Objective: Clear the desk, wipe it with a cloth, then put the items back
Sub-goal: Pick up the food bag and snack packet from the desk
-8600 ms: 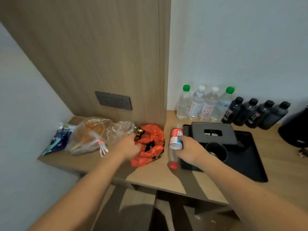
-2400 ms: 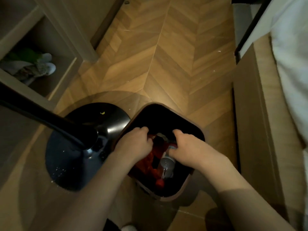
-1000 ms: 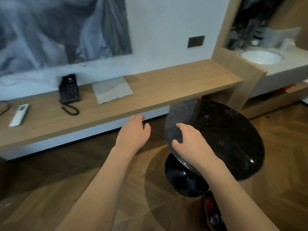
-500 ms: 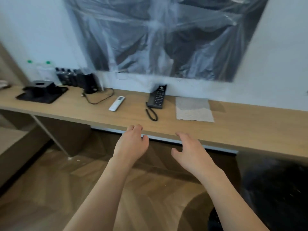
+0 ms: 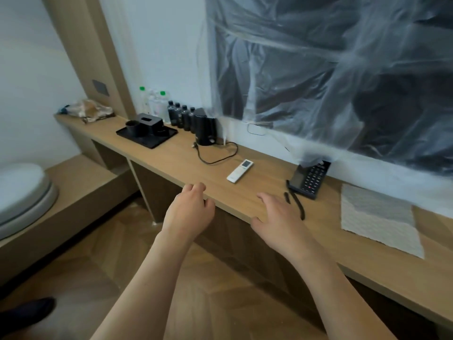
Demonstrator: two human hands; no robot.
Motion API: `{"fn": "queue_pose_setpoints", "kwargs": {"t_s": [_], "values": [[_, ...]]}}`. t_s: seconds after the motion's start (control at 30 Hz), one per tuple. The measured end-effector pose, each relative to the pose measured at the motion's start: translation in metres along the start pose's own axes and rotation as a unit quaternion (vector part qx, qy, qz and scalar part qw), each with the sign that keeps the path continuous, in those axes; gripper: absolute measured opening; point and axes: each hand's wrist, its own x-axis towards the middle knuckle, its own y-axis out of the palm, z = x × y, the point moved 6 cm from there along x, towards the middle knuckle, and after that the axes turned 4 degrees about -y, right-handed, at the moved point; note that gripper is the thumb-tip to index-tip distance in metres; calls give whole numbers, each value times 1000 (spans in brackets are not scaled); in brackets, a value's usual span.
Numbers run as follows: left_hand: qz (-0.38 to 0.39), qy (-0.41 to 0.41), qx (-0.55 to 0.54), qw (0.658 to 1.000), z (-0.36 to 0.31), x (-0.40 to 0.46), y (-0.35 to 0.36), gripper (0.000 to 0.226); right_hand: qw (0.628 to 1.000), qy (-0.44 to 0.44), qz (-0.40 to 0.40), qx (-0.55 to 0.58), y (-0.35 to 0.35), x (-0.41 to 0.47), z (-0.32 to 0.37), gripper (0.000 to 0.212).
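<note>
A long wooden desk runs along the wall. On it lie a white remote, a black telephone with a curled cord, and a pale cloth spread flat at the right. A black kettle with a loose cable stands further left, beside a black tray holding a cup and a box. My left hand hovers at the desk's front edge, fingers apart and holding nothing. My right hand is over the desk's front edge near the phone cord, also holding nothing.
Dark small bottles and clear water bottles line the wall behind the tray. Crumpled plastic bags lie at the desk's far left end. A plastic-covered dark panel hangs above. A white round seat sits on a low platform at left.
The view has swung left and closer to the desk. Both hands, still holding nothing, now reach the desk's front edge; the tray, bottles and bags have come into clearer view.
</note>
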Motion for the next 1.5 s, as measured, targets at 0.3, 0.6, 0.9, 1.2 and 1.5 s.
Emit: {"fn": "queue_pose_setpoints", "kwargs": {"t_s": [0.3, 0.6, 0.9, 1.2, 1.5], "values": [[-16, -4, 0, 1000, 107, 141, -61, 46, 1000, -11, 7, 6, 53, 143, 105, 64], [-18, -27, -13, 999, 202, 265, -100, 45, 999, -34, 29, 10, 105, 280, 182, 63], [-44, -73, 15, 996, 291, 405, -150, 47, 995, -95, 32, 24, 156, 449, 266, 65], [-50, -137, 8, 989, 402, 522, -201, 47, 988, -133, 68, 37, 219, 590, 362, 61], [-42, -130, 7, 991, 541, 661, -258, 46, 987, -143, 74, 26, 309, 726, 483, 60]]}}
